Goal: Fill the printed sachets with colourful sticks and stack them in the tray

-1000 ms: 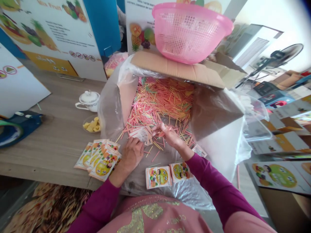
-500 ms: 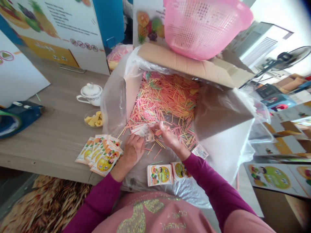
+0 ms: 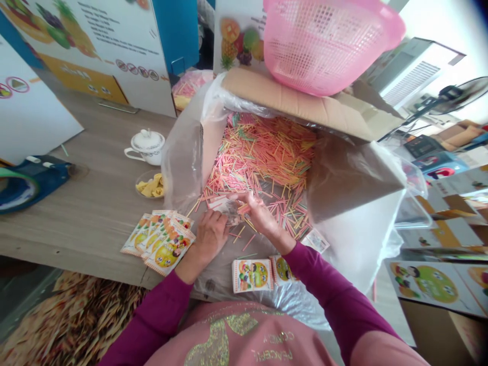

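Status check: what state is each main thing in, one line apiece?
Left hand: fingers bent, at the clear packet
Right hand: fingers bent, at the clear packet
Clear packet: between the hands; sealed or not, can't tell
Cardboard box: open, plastic-lined
Colored sticks: loose, heaped
White cup: lidded
Printed packets: fanned, overlapping

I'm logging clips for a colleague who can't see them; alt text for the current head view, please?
A person's left hand and right hand meet at a small clear packet before an open, plastic-lined carton of thin multicoloured sticks. Smiley-printed packets lie fanned at left; a pink perforated basket shows beyond.
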`<action>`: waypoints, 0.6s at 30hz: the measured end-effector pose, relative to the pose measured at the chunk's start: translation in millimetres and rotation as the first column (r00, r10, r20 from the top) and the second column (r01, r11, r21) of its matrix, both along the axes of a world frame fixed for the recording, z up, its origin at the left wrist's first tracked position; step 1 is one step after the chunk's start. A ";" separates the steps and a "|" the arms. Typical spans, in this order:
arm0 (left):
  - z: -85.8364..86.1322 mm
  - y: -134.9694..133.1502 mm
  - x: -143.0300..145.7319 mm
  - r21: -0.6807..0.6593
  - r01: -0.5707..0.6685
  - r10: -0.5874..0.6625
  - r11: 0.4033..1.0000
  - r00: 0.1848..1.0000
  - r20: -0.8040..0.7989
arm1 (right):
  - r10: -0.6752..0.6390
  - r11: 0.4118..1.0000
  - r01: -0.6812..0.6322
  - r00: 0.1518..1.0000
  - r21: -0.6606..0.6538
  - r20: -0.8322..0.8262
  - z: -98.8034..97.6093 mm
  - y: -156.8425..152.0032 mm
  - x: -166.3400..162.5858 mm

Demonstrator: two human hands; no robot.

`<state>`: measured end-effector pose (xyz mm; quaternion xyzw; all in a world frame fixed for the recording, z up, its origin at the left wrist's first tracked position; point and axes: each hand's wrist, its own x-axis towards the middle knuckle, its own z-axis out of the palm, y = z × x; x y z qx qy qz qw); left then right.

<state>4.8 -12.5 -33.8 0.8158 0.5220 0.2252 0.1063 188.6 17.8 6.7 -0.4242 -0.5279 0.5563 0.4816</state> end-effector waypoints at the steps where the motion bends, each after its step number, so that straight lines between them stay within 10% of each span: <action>1: 1.6 -2.7 0.1 0.005 0.019 -0.019 1.000 1.000 -0.023 | -0.003 1.000 0.003 1.000 -0.015 0.006 -1.2 -0.7 -0.1; 11: -3.5 -2.6 -12.6 0.008 0.017 -0.019 1.000 0.952 0.306 | -0.037 0.997 0.034 0.999 -0.073 -0.035 -5.7 -1.0 8.8; 18: 0.8 5.2 -13.3 -0.219 -0.033 0.191 0.975 0.629 0.753 | -0.017 0.999 0.014 0.996 -0.033 -0.082 17.1 -5.8 -2.8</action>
